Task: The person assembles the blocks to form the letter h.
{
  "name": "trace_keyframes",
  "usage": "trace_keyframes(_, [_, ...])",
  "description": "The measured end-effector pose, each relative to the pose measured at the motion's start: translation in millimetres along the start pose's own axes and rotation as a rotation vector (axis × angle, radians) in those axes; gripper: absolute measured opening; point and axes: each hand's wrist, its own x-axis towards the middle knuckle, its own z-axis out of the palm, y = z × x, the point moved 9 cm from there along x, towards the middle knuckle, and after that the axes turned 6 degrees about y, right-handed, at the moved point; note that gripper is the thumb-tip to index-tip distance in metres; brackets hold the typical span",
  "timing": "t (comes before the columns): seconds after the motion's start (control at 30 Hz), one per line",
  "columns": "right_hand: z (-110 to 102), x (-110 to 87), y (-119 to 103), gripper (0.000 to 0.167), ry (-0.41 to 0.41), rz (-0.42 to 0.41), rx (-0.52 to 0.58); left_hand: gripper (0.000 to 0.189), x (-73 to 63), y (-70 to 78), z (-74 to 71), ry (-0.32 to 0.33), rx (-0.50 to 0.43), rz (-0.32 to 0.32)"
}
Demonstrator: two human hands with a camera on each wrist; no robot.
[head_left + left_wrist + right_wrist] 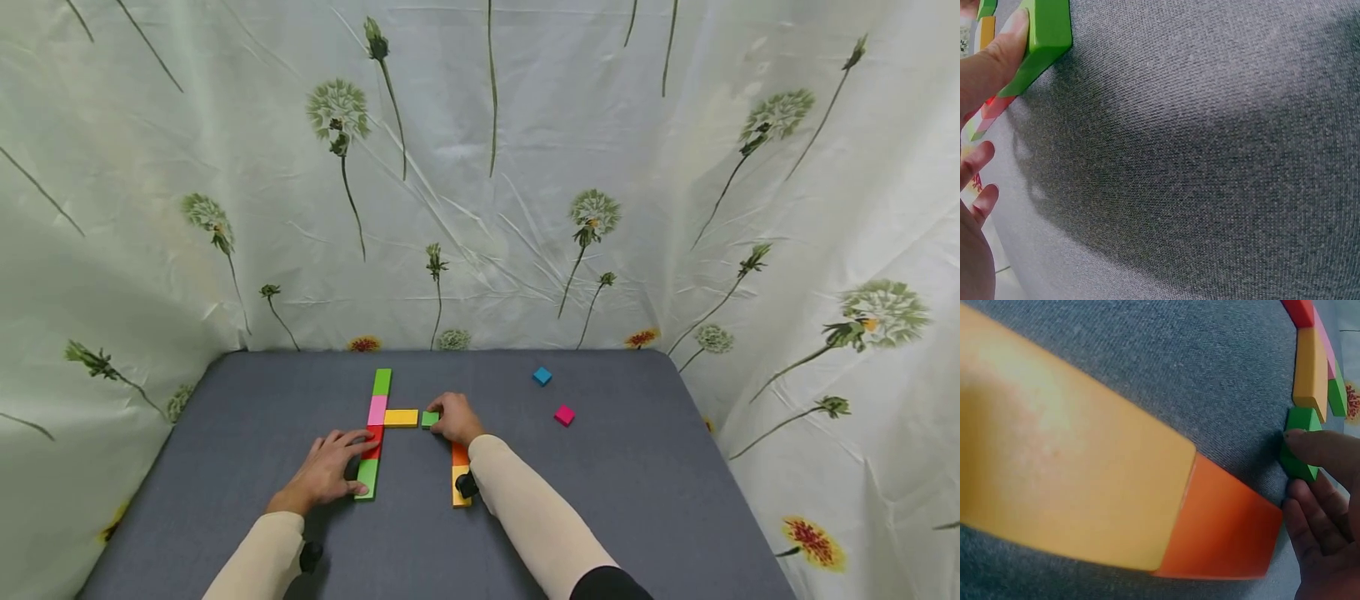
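Note:
My right hand [457, 421] pinches a small green block [1302, 419] between thumb and fingers. A narrow gap in the head view parts it from the yellow block [401, 418] on its left. That yellow block juts from a column made of a far green block [382, 382], a pink block [377, 409], a red block [371, 452] and a near green block [367, 477]. Over the column's near half lies my left hand [324, 468], its thumb on the near green block and fingertips at the red one. Under my right wrist, an orange block [1222, 519] adjoins a light-orange block [1072, 444].
A blue block [542, 377] and a magenta block [564, 416] lie apart at the right on the dark grey tabletop [637, 483]. Behind and around the table hangs a pale curtain [480, 225] with printed dandelions.

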Motion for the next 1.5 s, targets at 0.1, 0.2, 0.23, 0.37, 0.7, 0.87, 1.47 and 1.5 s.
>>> trace_keyframes(0.1, [2.1,2.3,0.3,0.027,0.003,-0.01,-0.032,0.077,0.2,-1.1,0.3,-0.005,0.002,-0.006])
trace_keyframes(0.2, [3.6,4.1,-1.0,0.027,0.012,-0.031,-0.051,0.077,0.3,-2.1,1.2,-0.01,0.001,-0.017])
trace_keyframes(0.23, [3.8,4.3,-1.5,0.027,0.014,-0.037,-0.052,0.077,0.3,-2.3,1.5,-0.011,0.003,-0.018])
trace_keyframes(0.37, [4.1,4.3,-3.8,0.027,0.024,-0.047,-0.037,0.077,0.5,-2.1,1.2,-0.009,0.003,-0.019])
trace_keyframes(0.7, [2.6,-0.1,-6.6,0.029,0.025,-0.04,-0.013,0.075,0.0,0.4,-0.1,-0.007,0.007,-0.008])
trace_keyframes(0.87, [3.1,0.0,-6.6,0.029,0.032,-0.04,-0.008,0.076,-0.2,-0.1,-0.4,-0.006,-0.001,-0.012])
trace_keyframes(1.47, [-58.6,-4.0,30.6,0.04,0.082,-0.039,0.09,0.077,2.5,2.9,2.4,-0.024,0.027,0.005])
trace_keyframes(1.5, [-65.5,-5.5,36.8,0.041,0.099,-0.031,0.096,0.077,2.1,2.9,1.5,-0.025,0.031,0.003])
